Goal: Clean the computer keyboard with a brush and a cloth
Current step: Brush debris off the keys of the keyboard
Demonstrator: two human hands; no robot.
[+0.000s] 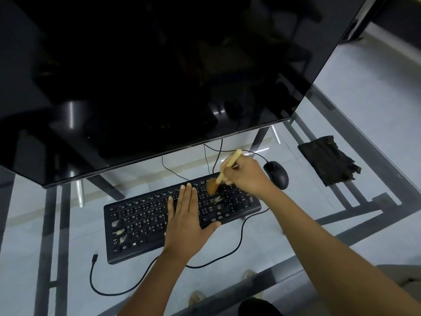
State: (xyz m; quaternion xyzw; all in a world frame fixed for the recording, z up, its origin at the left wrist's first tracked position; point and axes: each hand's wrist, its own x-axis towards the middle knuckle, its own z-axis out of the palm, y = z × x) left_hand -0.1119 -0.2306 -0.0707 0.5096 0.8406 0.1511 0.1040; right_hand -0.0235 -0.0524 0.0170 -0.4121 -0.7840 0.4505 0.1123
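A large dark monitor [159, 76] fills the upper part of the view, its lower edge overhanging the glass table [341, 124] just behind the keyboard. The black keyboard [141, 226] lies at a slant on the glass, its near edge well in from the table's front, with bare glass open to its left and in front. The left hand [186, 217] lies flat and open across the middle keys, fingers together and thumb out at the front edge, gripping nothing. The right hand [247, 176] is closed around the pale handle of a brush [224, 171], whose brown bristles touch the keys at the right end. The dark cloth [328, 160] lies crumpled on the glass, well apart to the right, beyond the black mouse [276, 174] just beside the right hand. A loose black cable [92, 279] curls across the open glass at the front left.
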